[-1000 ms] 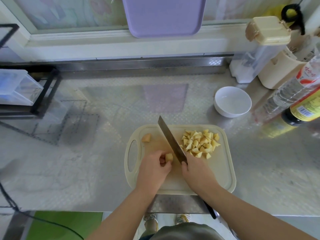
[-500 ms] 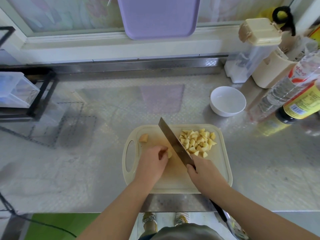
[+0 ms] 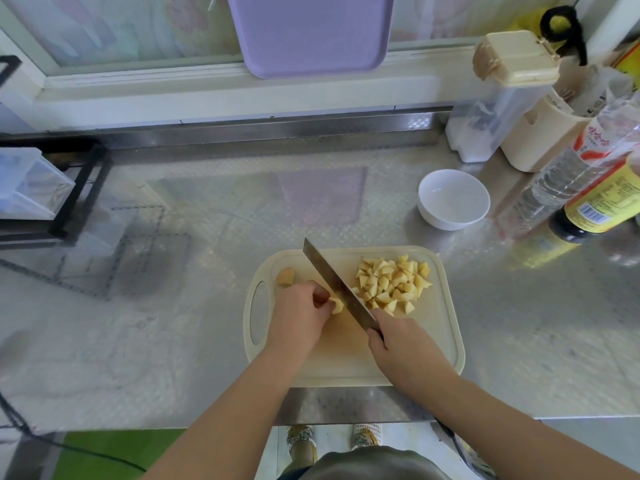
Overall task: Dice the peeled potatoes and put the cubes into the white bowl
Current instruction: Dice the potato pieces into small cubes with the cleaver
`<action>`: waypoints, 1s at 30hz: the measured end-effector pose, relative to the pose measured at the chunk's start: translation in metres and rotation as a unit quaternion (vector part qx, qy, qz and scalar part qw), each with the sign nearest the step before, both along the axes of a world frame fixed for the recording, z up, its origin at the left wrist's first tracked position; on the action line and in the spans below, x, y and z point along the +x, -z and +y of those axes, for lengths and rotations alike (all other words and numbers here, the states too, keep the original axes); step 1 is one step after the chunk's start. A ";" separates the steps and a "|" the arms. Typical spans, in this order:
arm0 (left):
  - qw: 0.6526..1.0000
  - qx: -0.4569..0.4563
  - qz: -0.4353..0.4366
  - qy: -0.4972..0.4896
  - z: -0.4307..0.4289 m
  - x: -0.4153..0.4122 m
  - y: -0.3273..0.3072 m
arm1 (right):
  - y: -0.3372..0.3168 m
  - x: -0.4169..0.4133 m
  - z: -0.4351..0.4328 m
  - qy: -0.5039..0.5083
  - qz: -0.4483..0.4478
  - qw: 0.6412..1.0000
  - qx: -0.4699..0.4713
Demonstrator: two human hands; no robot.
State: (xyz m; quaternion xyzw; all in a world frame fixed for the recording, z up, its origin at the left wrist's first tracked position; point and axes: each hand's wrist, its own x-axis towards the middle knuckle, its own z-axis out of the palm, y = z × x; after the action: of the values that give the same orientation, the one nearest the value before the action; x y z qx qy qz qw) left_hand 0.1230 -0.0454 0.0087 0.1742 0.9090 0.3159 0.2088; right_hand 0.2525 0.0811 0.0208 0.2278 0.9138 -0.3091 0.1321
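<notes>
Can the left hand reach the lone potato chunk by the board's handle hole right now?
Probably yes: the potato chunk lies just beyond the left hand, on its side of the knife, nothing between; the fingers must first release the small piece.

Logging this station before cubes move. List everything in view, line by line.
cutting board: one, cream, front centre
potato cubes: one pile, yellow, board's right half
potato piece: one, yellow, pinched beside the blade
potato end: one, tan, board's far left
knife: one, steel, slanted across the board
white bowl: one, empty, beyond the board's right
tray: one, purple, leaning at the back
clear bottle: one, far right
dark bottle: one, yellow label, far right
container: one, clear, cream lid, back right
rack: one, black, left edge
left hand: holds the potato piece
right hand: grips the knife
</notes>
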 end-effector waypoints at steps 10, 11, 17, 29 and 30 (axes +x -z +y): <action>1.000 0.008 -0.006 -0.019 0.003 0.002 -0.001 | 0.003 -0.009 -0.009 0.022 -0.021 0.999 -0.010; 1.000 0.010 -0.004 -0.018 0.003 0.002 -0.001 | 0.004 -0.012 -0.011 0.024 -0.027 0.999 -0.012; 0.999 0.030 -0.012 -0.019 0.000 0.001 0.001 | 0.009 -0.028 -0.014 0.017 -0.055 0.998 -0.002; 0.998 0.053 -0.032 0.018 -0.027 0.017 0.009 | 0.003 -0.007 0.001 0.042 -0.033 0.999 -0.006; 0.998 0.048 -0.027 0.020 -0.026 0.017 0.010 | 0.001 -0.005 0.001 0.039 -0.033 0.999 -0.003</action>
State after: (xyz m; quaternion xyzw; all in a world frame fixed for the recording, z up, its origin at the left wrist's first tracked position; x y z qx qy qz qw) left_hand 0.1403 -0.0712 -0.0010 0.1935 0.8833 0.3592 0.2308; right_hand 0.2473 0.0821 0.0194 0.2728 0.8987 -0.3087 0.1503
